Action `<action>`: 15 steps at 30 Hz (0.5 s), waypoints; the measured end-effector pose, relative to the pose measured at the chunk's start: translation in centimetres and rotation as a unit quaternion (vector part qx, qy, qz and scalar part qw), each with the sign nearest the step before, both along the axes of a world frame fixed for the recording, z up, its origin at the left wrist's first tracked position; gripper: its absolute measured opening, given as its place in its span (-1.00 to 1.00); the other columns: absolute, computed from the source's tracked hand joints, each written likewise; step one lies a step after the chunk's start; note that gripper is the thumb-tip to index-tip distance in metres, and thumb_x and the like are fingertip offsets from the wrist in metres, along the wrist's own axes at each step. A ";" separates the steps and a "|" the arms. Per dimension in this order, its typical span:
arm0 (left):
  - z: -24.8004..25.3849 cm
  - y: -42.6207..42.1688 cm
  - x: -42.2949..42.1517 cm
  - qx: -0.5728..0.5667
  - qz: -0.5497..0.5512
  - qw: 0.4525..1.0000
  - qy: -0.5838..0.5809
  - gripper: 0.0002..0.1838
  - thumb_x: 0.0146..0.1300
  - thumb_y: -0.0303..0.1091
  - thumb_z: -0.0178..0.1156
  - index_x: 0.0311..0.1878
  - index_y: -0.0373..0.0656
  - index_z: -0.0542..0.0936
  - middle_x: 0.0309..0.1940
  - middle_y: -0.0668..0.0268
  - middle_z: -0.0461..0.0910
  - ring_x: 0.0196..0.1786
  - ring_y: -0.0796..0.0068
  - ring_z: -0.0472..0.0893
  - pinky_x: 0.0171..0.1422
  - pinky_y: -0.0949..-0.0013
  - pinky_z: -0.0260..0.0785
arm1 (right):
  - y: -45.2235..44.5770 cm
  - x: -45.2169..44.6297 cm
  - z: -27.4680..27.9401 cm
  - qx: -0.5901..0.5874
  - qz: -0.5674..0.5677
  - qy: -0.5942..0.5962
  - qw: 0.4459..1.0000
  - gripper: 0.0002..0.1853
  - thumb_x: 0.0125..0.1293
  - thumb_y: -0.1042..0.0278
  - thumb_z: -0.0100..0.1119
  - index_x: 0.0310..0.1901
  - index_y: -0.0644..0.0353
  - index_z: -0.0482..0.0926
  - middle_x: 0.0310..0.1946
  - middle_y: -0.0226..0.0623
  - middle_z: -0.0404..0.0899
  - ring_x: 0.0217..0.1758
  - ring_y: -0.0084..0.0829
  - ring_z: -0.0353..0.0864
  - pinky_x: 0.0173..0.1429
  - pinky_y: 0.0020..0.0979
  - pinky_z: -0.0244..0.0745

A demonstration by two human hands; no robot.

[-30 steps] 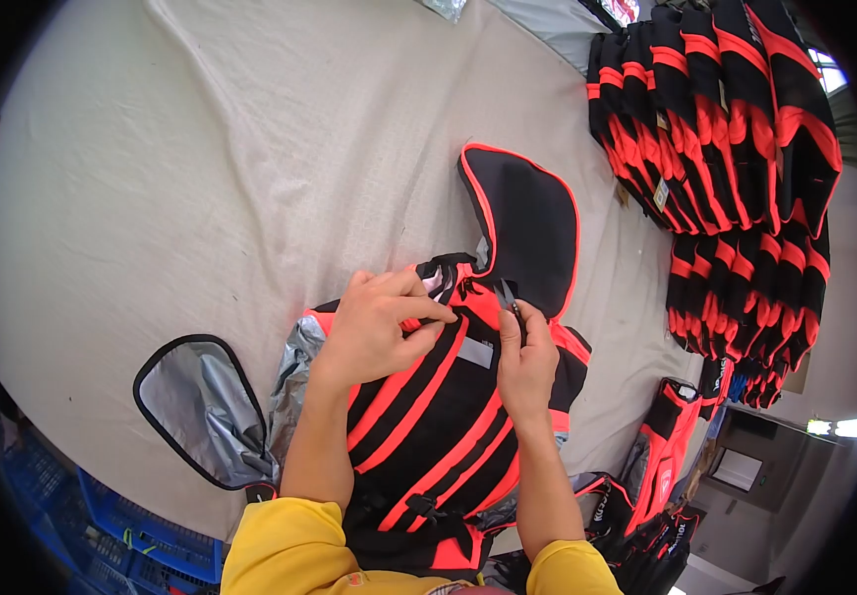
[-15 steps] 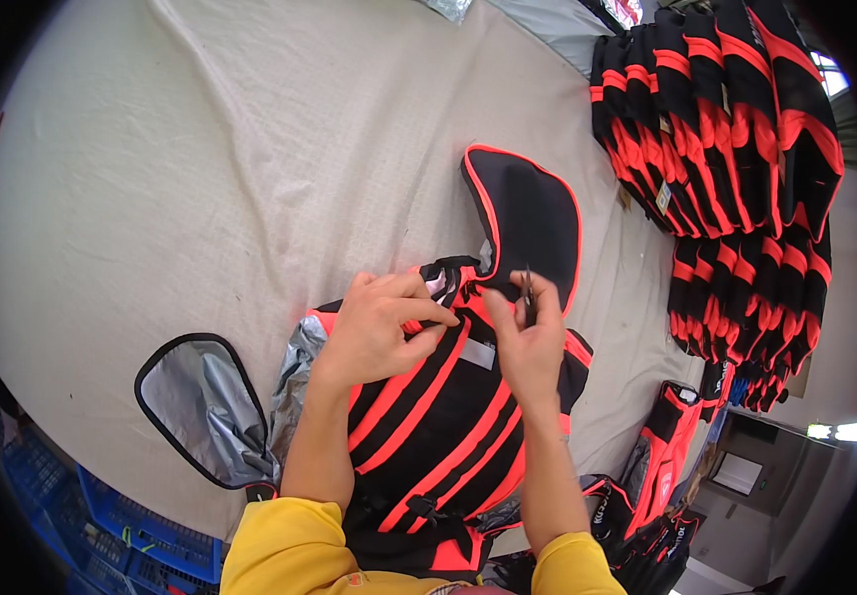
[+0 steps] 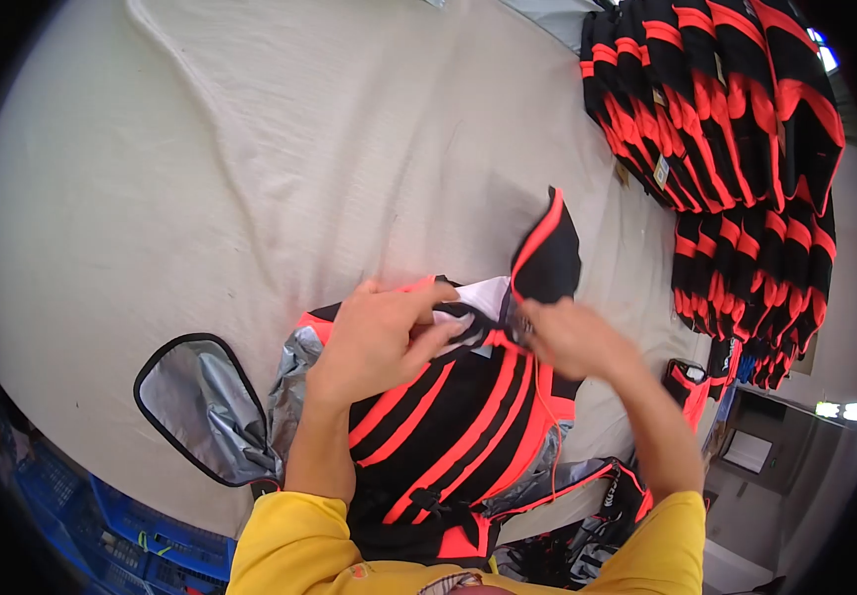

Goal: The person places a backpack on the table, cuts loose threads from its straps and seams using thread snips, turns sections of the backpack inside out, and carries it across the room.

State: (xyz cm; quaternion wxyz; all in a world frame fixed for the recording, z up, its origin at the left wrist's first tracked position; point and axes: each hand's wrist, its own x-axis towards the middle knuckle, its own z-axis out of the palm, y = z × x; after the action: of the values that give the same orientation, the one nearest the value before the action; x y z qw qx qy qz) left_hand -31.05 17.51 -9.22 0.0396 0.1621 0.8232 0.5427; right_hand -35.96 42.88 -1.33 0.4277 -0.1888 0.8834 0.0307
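"Supporting surface?"
"Pale cloth [image 3: 349,139], creased at the far left."
"Items lying on it?"
"Striped black-and-red bag [image 3: 468,426], near side; silver, black-edged flap [image 3: 200,407], left of the bag. Whether the far-right stack [image 3: 711,109] bears on the cloth cannot be determined."

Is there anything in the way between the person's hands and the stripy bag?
No, nothing you can see. The left hand is on the stripy bag at its opening, and the blurry right hand is at its flap.
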 end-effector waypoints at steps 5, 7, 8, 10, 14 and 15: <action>1.7 1.4 0.2 -0.127 0.070 0.988 0.047 -0.46 0.00 -0.27 0.52 0.13 -0.06 0.67 -0.48 0.35 0.57 -0.22 0.32 0.58 -0.10 0.21 0.33 | -1.8 11.4 -1.9 -0.258 -0.355 0.170 0.882 -0.58 0.57 0.31 0.04 0.33 0.37 0.36 -0.01 0.25 0.60 -0.01 0.12 0.70 0.08 -0.14 0.57; 1.3 2.2 -0.1 -0.153 0.076 0.979 0.114 -0.50 0.02 -0.26 0.50 0.10 -0.07 0.68 -0.34 0.31 0.62 -0.07 0.26 0.59 0.01 0.19 0.37 | -3.0 13.7 -4.4 -0.295 -0.386 0.242 0.840 -0.57 0.57 0.33 0.05 0.36 0.34 0.38 0.25 0.20 0.47 0.27 0.03 0.58 0.13 -0.19 0.57; 0.8 2.5 -0.5 -0.169 0.089 0.965 0.181 -0.54 0.05 -0.25 0.48 0.07 -0.07 0.69 -0.21 0.27 0.67 0.09 0.19 0.59 0.13 0.17 0.42 | -4.0 14.2 -5.3 -0.327 -0.395 0.275 0.813 -0.57 0.57 0.34 0.06 0.37 0.32 0.39 0.31 0.17 0.42 0.37 0.03 0.51 0.17 -0.22 0.56; -1.5 2.0 -1.2 -0.131 0.049 0.977 0.161 -0.58 0.06 -0.30 0.47 0.04 -0.09 0.69 -0.18 0.26 0.68 0.13 0.16 0.58 0.20 0.16 0.41 | -4.8 13.6 -5.2 -0.342 -0.430 0.249 0.798 -0.56 0.52 0.45 0.08 0.38 0.29 0.41 0.37 0.12 0.37 0.48 0.03 0.38 0.30 -0.21 0.49; -2.3 1.6 -1.3 -0.040 0.008 0.995 0.096 -0.69 0.12 -0.38 0.43 -0.04 -0.14 0.68 -0.09 0.27 0.70 0.22 0.12 0.57 0.29 0.12 0.41 | -3.2 6.8 -5.3 -0.430 -0.253 0.362 0.788 -0.32 0.12 0.82 0.09 0.35 0.30 0.42 0.39 0.06 0.34 0.46 -0.05 0.34 0.30 -0.20 0.49; -2.1 1.8 -1.4 -0.019 0.015 0.996 0.085 -0.76 0.15 -0.40 0.40 -0.10 -0.17 0.68 -0.11 0.24 0.69 0.19 0.12 0.57 0.30 0.13 0.40 | -2.4 4.6 -6.0 -0.408 -0.177 0.371 0.815 -0.39 0.14 0.76 0.12 0.30 0.26 0.47 0.32 -0.01 0.41 0.39 -0.07 0.39 0.34 -0.17 0.42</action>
State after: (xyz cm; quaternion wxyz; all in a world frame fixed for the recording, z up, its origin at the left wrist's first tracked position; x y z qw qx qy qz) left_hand -32.41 19.32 -11.32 -0.0358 0.1942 0.8361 0.5118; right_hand -31.40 40.51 -7.31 -0.0507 -0.1602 0.9249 -0.3410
